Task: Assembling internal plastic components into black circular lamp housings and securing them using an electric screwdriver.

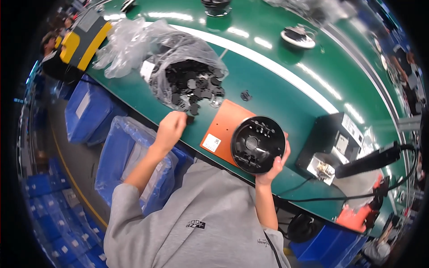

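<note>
Left hand point(171, 126) pinches a small black piece from the bag point(187, 73) | right hand point(273, 165) grips black disc point(258, 144) over orange pad point(223, 127) | piece not fitted yet

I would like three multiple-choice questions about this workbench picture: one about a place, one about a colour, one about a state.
1. Where does the left hand reach?
A. to the clear bag of small black parts
B. to the grey box
C. to the floor

2. What colour is the flat pad under the round black disc?
A. blue
B. orange
C. white

3. How is the disc held?
A. lying untouched
B. hanging from a cable
C. gripped at its edge by the right hand

Answers: 1 A, the fingers are at the bag's open mouth. 2 B, the pad on the green table is orange. 3 C, the fingers wrap the disc's lower right rim.
</note>
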The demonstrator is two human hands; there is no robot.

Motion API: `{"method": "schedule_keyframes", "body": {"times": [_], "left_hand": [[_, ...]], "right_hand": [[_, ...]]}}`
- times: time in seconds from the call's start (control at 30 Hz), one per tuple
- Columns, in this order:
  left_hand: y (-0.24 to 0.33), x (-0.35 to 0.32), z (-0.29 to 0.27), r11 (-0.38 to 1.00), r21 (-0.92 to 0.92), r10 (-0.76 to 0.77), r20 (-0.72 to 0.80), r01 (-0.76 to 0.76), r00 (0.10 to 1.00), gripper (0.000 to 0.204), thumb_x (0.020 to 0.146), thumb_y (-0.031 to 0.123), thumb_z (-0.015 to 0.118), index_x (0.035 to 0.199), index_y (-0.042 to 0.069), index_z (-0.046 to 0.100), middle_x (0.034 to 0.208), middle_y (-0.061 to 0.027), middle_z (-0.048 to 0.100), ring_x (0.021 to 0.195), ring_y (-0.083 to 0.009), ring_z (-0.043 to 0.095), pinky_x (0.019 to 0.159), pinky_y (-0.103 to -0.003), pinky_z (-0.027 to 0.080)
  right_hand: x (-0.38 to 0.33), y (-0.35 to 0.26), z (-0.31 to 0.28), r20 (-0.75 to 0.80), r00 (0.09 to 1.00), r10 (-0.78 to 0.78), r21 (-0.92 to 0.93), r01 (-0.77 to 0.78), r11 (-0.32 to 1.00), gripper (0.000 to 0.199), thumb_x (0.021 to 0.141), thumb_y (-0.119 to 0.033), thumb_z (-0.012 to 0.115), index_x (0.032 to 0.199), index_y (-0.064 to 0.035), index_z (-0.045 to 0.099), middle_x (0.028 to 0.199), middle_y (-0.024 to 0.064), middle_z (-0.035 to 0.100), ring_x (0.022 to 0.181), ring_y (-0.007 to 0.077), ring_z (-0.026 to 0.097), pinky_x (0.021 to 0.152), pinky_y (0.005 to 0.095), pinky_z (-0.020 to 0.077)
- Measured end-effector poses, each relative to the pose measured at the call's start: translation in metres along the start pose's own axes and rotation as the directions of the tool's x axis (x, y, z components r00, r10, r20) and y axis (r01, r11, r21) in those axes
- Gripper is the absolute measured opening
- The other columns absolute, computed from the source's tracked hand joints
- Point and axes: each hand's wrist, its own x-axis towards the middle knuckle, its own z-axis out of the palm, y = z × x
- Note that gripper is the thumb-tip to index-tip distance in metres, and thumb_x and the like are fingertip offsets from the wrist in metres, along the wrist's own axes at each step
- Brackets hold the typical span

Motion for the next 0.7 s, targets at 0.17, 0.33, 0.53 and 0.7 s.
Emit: {"method": "schedule_keyframes", "body": {"times": [0.17,0.33,0.53,0.7], "left_hand": [[0.059,0.02,-0.005,0.652,-0.692,-0.185,0.252,0.31,0.95,0.029,0.102,0.02,0.034,0.099,-0.003,0.051,0.081,-0.0118,0.061,0.062,-0.0126,0.057,0.054,-0.023,0.047],[0.141,0.036,-0.028,0.659,-0.591,-0.032,0.596,0.465,0.802,0.016,0.095,0.005,0.047,0.107,-0.003,0.053,0.081,-0.0091,0.06,0.066,-0.011,0.059,0.053,-0.022,0.047],[0.172,0.053,-0.005,0.878,-0.476,0.399,0.676,-0.046,0.619,0.024,0.088,0.002,0.058,0.111,0.0,0.05,0.075,-0.0099,0.06,0.069,-0.0154,0.063,0.06,-0.029,0.05],[0.178,0.056,0.008,0.914,-0.4,0.38,0.796,-0.062,0.471,0.027,0.085,0.002,0.06,0.109,0.002,0.048,0.076,-0.0132,0.061,0.067,-0.0287,0.062,0.061,-0.034,0.048]], "right_hand": [[0.0,0.008,-0.005,-0.001,1.0,-0.018,-0.03,0.018,0.999,0.067,0.083,-0.039,0.044,0.132,0.0044,0.03,0.125,0.0167,0.044,0.115,0.0246,0.045,0.101,0.0362,0.0332],[0.0,0.011,-0.011,0.008,1.0,-0.004,-0.001,0.004,1.0,0.067,0.083,-0.038,0.044,0.132,0.0047,0.03,0.125,0.0171,0.044,0.116,0.0244,0.045,0.102,0.0358,0.0321],[-0.004,0.016,-0.011,-0.026,0.998,-0.053,-0.026,0.053,0.998,0.066,0.084,-0.037,0.043,0.132,0.0051,0.029,0.125,0.0173,0.044,0.117,0.0246,0.044,0.102,0.0365,0.0315],[-0.006,0.015,-0.009,-0.036,0.996,-0.077,-0.023,0.077,0.997,0.064,0.085,-0.036,0.042,0.132,0.0047,0.029,0.126,0.0175,0.043,0.119,0.0255,0.042,0.103,0.0368,0.0301]]}}
